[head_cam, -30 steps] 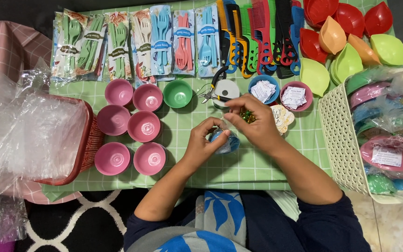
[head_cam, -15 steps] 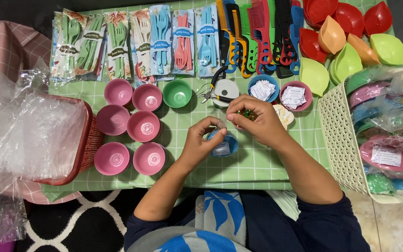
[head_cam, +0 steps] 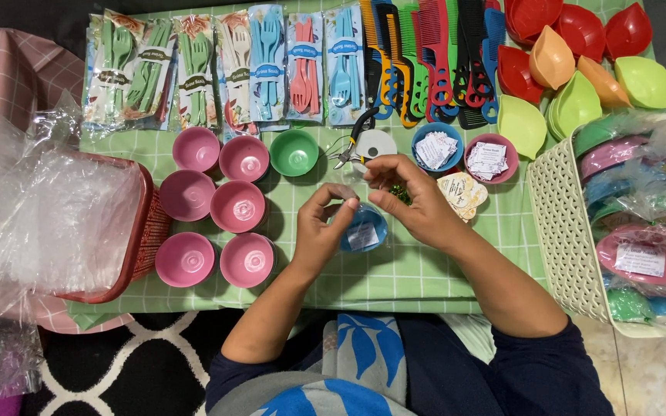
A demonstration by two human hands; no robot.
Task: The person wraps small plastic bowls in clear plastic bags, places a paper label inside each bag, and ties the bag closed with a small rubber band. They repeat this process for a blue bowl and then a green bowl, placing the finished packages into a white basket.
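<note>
Blue bowl: a small blue bowl (head_cam: 364, 229) wrapped in clear film, with a white label on it, sits on the green checked worktop (head_cam: 395, 270) near the centre, directly between and partly under the two hands.
Left hand: the left hand (head_cam: 319, 227) is at the left side of the bowl, fingers curled, thumb and forefinger pinching the clear wrapping at the top of the bowl.
Right hand: the right hand (head_cam: 414, 202) is at the right and far side of the bowl, fingertips closed on the same twist of wrapping; a green-gold bit shows just beside its fingers, too small to identify.
Far of hands: pliers (head_cam: 354, 137) and a white tape roll (head_cam: 375, 144) lie just beyond the fingertips; a green bowl (head_cam: 294, 152) stands left of them.
Right of hands: a blue bowl of paper tags (head_cam: 436, 148), a pink bowl of paper tags (head_cam: 490, 158) and loose cream tags (head_cam: 462, 190) touching the right hand's back.
Left of hands: six pink bowls (head_cam: 237, 206) in two columns; beyond them a red basket (head_cam: 144, 231) filled with clear bags.
Far edge: packed plastic cutlery sets (head_cam: 217, 69), coloured combs (head_cam: 433, 58), and leaf-shaped dishes (head_cam: 572, 54) in red, orange and green.
Right edge: a cream lattice basket (head_cam: 560, 231) holding wrapped bowls.
Obstruction: both hands cover the bowl's far rim and the wrap's twisted end.
</note>
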